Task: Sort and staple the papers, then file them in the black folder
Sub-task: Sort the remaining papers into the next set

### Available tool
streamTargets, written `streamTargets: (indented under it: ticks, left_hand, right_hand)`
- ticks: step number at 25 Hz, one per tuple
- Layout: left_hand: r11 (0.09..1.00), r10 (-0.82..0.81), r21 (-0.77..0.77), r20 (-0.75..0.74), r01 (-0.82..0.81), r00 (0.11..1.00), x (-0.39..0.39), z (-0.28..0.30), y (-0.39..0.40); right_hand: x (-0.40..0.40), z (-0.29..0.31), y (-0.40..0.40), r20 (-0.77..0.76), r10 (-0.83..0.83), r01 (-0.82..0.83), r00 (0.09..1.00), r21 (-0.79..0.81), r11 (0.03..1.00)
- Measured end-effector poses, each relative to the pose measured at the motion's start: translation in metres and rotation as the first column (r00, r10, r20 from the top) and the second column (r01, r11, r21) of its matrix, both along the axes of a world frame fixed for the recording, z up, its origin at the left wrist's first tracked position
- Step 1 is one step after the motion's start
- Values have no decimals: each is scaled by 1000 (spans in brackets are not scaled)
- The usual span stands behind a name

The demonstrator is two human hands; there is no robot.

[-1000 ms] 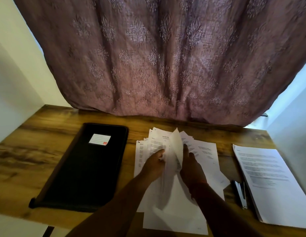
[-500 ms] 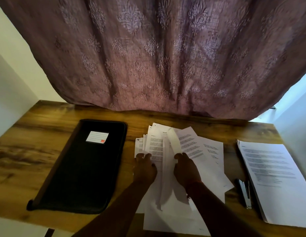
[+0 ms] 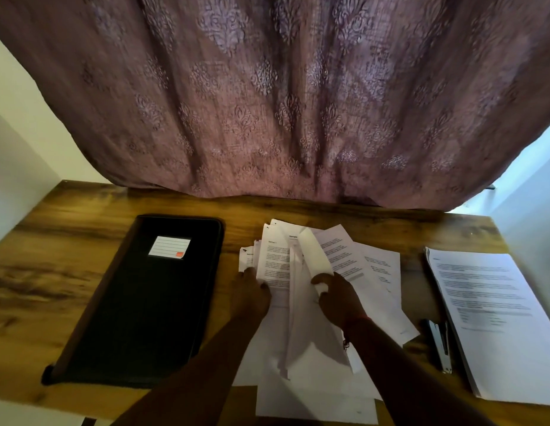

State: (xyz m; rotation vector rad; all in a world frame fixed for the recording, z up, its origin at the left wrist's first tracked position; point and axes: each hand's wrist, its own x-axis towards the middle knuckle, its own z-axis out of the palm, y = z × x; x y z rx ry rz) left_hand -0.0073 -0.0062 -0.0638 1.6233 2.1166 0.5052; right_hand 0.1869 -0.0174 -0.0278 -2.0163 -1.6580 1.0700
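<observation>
The black folder (image 3: pixel 144 299) lies closed along the tabletop's (image 3: pixel 52 272) left side. At the middle, the left hand (image 3: pixel 250 298) presses flat, fingers straight, on the fanned papers (image 3: pixel 280 265), while the right hand (image 3: pixel 336 295) pinches a raised sheet (image 3: pixel 313 256). Loose sheets overhang the front edge and could slip off if the fan shifts. The stapler (image 3: pixel 439 342) and a stack (image 3: pixel 495 318) lie at the right.

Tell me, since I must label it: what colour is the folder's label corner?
Orange-red, at the white lined label's lower right corner; head view.
</observation>
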Motion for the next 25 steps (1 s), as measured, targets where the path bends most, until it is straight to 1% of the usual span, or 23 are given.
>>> streamTargets:
  ticks: [2,5,7,11,14,18,19,20,21,22,23,24,25]
  left_hand:
    - [1000,2,12,20,-2,1000,-3,3,3]
    - [994,-23,109,-59,29,998,-5,10,-1]
    - [988,-42,144,-67,51,997,-5,13,-7]
    - [996,-53,78,0,52,999,-5,18,-7]
    - [995,-79,53,-20,80,997,-6,24,-7]
    - [989,-137,45,-65,140,988,-8,26,-12]
    - [986,-146,73,-85,152,986,-10,27,-15]
    - [973,-169,133,-148,189,974,-12,25,-18]
    - [947,-195,206,-242,247,950,-13,20,-21]
    - [920,-217,242,-341,308,915,-13,17,-25]
    - [895,-229,253,-447,368,865,-13,10,-26]
    - [888,-240,236,-492,394,837,-12,8,-26]
    - [895,-252,220,-470,388,846,-12,6,-23]
  right_hand:
    - [1,1,0,-9,3,-3,1000,4,1000]
    - [1,2,0,-17,-2,1,1000,-7,1000]
    - [1,4,0,-20,-4,4,1000,-8,1000]
    - [-1,6,0,-24,-10,10,1000,-14,1000]
    - [-2,10,1,-25,-16,15,1000,-30,999]
    - [-9,17,2,-20,-132,132,991,18,991]
    - [-12,17,1,4,-133,133,991,27,991]
    - [-14,15,-1,26,-116,116,993,19,993]
    - [-16,13,-3,30,-101,101,994,-1,995]
    - [-17,12,-5,18,-95,96,995,-27,995]
    - [-17,11,-6,1,-99,99,995,-49,994]
    - [-16,11,-5,-16,-104,103,994,-61,993]
    - [-15,11,-4,-29,-101,99,994,-64,993]
